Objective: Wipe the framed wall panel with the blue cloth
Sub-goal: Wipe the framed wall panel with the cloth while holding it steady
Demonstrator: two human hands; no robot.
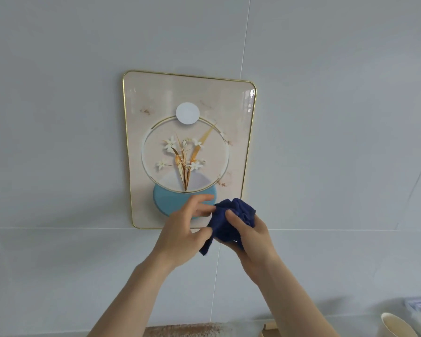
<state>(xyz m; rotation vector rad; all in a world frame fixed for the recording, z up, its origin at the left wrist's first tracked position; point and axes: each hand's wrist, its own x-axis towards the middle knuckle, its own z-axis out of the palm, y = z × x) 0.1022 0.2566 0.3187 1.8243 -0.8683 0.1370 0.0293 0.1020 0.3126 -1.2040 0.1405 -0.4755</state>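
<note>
Only 1 view: the head camera faces the tiled wall (326,117) from close by. It tilts slightly upward, with the framed wall panel (156,93) centred.

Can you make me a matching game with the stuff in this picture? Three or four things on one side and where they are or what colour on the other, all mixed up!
Things:
1. cloth
2. frame
3. white circle
4. cup

Clues:
A. thin and gold, running round the panel's edge
B. bottom right corner of the picture
C. dark blue, bunched up between both hands
D. near the top of the panel, above the flowers

Pairs: 1-C, 2-A, 3-D, 4-B
</note>
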